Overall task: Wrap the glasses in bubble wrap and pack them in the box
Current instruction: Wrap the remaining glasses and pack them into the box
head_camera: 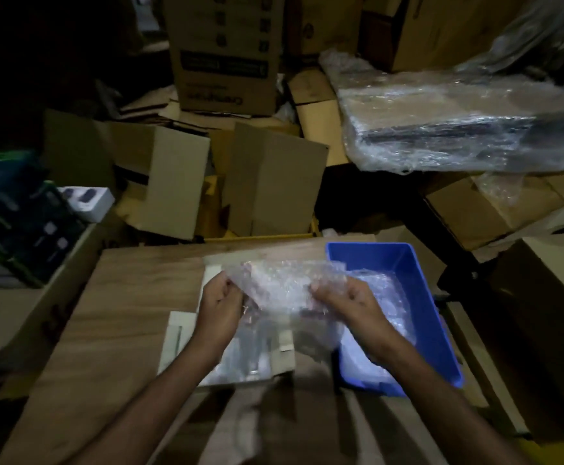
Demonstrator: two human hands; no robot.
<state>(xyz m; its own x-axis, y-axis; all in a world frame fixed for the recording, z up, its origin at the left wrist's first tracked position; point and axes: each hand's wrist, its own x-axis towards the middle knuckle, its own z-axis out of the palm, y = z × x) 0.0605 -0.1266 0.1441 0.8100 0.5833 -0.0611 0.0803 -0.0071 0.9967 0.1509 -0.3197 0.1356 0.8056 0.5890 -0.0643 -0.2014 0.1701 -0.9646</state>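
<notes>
Fingers of left hand [219,298] curled, pinching bubble wrap sheet [284,286] edge; right hand [344,298] gripping opposite edge, above white box [180,333], beside blue bin [418,273].

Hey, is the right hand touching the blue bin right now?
Apart. In the head view the right hand grips the bubble wrap beside the bin's left wall, with wrap showing between the fingers and the blue bin.

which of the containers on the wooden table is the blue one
The blue plastic bin at the table's right edge, beside the right hand. The other container, under the left hand, is a flat white cardboard box.
</notes>
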